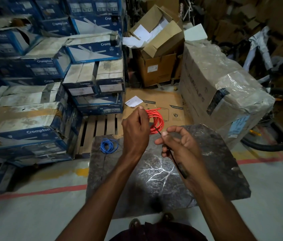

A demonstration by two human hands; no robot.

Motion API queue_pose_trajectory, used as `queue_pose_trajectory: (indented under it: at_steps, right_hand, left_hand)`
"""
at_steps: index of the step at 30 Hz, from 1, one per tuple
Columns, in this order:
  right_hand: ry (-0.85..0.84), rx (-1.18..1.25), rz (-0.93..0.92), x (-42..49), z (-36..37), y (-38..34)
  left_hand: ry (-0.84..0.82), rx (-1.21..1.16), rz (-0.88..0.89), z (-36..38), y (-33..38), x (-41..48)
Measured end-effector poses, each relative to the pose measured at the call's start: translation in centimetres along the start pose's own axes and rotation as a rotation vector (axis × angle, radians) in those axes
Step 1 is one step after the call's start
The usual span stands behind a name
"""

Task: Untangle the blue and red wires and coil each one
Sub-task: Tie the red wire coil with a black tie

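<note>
1. Stacked blue boxes (33, 66) are filling the room's left side, and wrapped cartons (215, 80) are standing far right.
2. The dark table (215, 162) is sitting near centre.
3. The coiled blue wire (108, 146) is lying on its far-left corner.
4. The left hand (134, 129) is gripping the coiled red wire (156, 120), and the right hand (177, 145) is pinching a black tie (180, 168).

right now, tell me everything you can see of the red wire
The red wire is wound into a neat coil of several loops, with smooth, glossy, plastic-looking insulation. One loose end pokes out at its top. The left hand holds it up in the air, roughly on edge. A thin black strip, pinched by the right hand, reaches its lower loops.
</note>
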State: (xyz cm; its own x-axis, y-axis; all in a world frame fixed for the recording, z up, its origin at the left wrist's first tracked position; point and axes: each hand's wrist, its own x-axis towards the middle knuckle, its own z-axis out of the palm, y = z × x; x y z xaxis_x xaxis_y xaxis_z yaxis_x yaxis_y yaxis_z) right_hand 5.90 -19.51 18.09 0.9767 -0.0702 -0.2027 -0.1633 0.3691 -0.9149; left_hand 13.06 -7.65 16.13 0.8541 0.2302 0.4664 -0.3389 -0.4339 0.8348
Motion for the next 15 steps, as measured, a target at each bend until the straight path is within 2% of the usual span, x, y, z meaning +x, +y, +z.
queue_pose_trajectory:
  at_steps: [7,15]
  right_hand:
    - [0.123,-0.139,-0.197,1.3,1.1,0.5]
    - [0.313,-0.487,-0.469,1.6,0.9,1.9]
  left_hand:
    - [0.000,0.015,0.078,0.2,0.8,-0.4]
    - [-0.005,-0.017,0.105,0.4,0.9,-1.2]
